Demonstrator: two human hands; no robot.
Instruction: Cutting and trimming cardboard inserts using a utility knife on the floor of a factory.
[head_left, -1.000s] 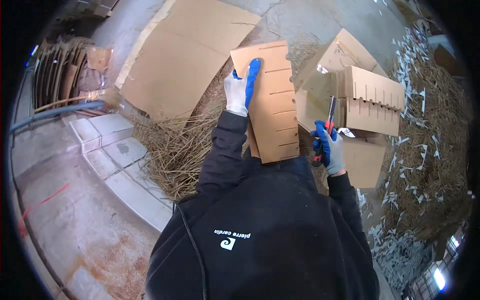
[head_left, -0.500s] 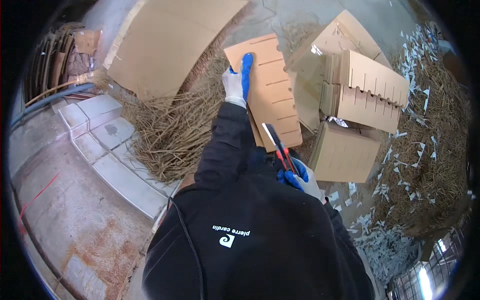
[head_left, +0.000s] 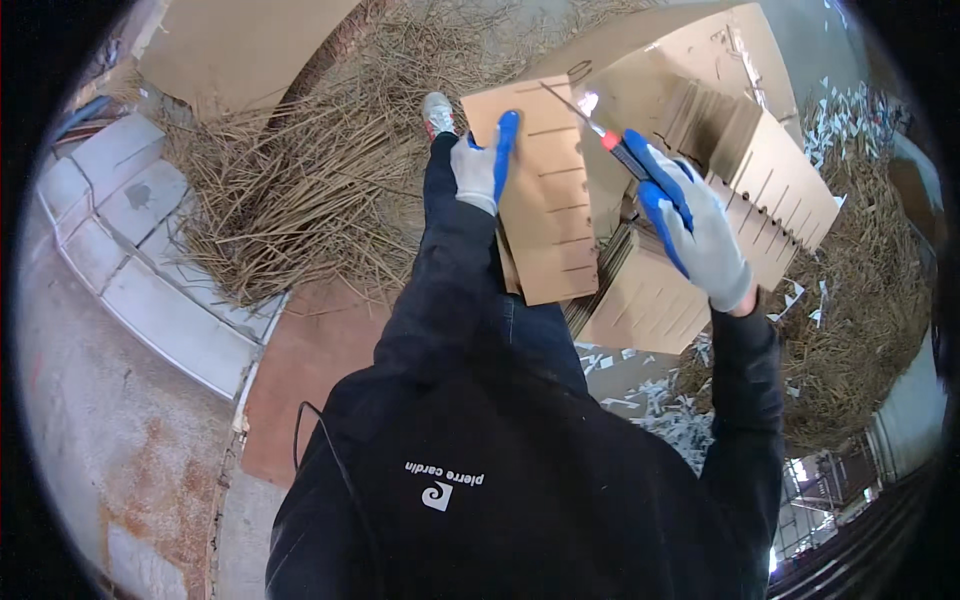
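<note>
My left hand (head_left: 480, 170), in a white and blue work glove, grips the left edge of a brown cardboard sheet (head_left: 545, 235), thumb on its face. Several parallel slits and a row of notches run along the sheet's right side. A second piece of cardboard shows partly behind it. My right hand (head_left: 700, 235), gloved the same way, is closed around the handle of a utility knife (head_left: 618, 148) with a red and dark handle. Its long thin blade slants up and left over the sheet's upper right corner; whether it touches cannot be told.
Stacks of slitted cardboard (head_left: 785, 190) lie at the right, near a big cardboard box (head_left: 680, 50). Loose straw (head_left: 320, 190) covers the ground at the left, beside white blocks (head_left: 160, 325). White paper scraps (head_left: 650, 400) and a straw heap (head_left: 850, 330) lie at the right.
My right hand has moved up and right from near my body, bringing the knife to the sheet's top. The left hand keeps its grip. The view has shifted, and a shoe now shows.
</note>
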